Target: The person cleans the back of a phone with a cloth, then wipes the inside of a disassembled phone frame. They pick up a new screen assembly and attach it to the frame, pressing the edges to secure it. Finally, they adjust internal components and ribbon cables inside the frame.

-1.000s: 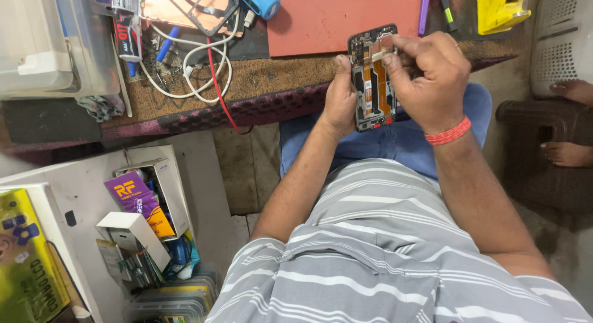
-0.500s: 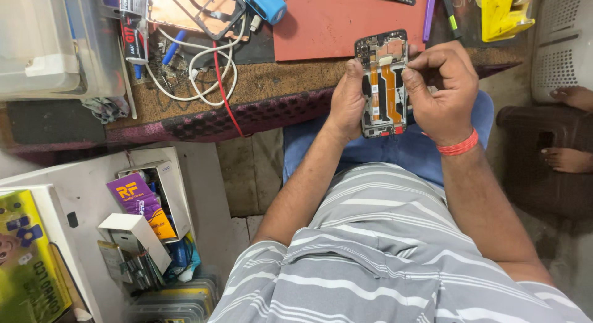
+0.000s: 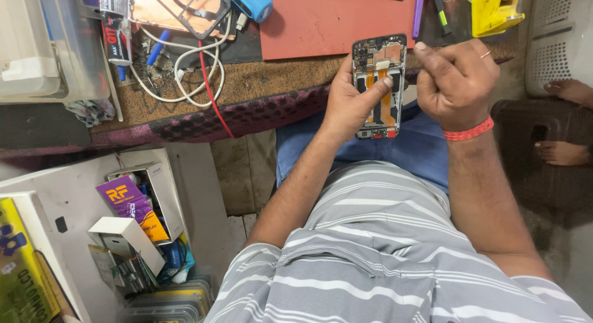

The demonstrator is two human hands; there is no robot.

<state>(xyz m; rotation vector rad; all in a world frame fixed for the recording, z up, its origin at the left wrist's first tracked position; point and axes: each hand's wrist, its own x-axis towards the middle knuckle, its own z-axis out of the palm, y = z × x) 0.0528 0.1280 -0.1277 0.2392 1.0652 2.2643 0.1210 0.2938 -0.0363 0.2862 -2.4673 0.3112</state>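
Your left hand (image 3: 349,104) has hold of an opened phone (image 3: 378,85) in the upper middle of the frame, just below the front edge of the desk (image 3: 259,88). The fingers wrap the phone's left side and the thumb lies across its exposed insides, near the orange ribbon strips. The phone stands roughly upright in the picture, its camera end toward the desk, its lower end over your blue trousers (image 3: 414,150).

Your right hand (image 3: 457,82) sits just to the right of the phone, curled into a loose fist with the thumb tip up near the phone's top right corner. You cannot tell whether it pinches anything; nothing shows between the fingers. A red band (image 3: 469,131) circles that wrist.

On the desk above the phone lies a red mat (image 3: 333,20), with a purple pen (image 3: 419,14) and a yellow tool (image 3: 491,11) further right. In the upper left of the frame, white cables (image 3: 185,76) and a red wire (image 3: 213,94) coil beside a glue tube (image 3: 117,33) and a blue gadget (image 3: 250,2). At lower left a white shelf (image 3: 74,187) holds small boxes, one purple and orange (image 3: 130,205). At the right edge, another person's bare feet (image 3: 565,119) rest near a white basket (image 3: 562,39).
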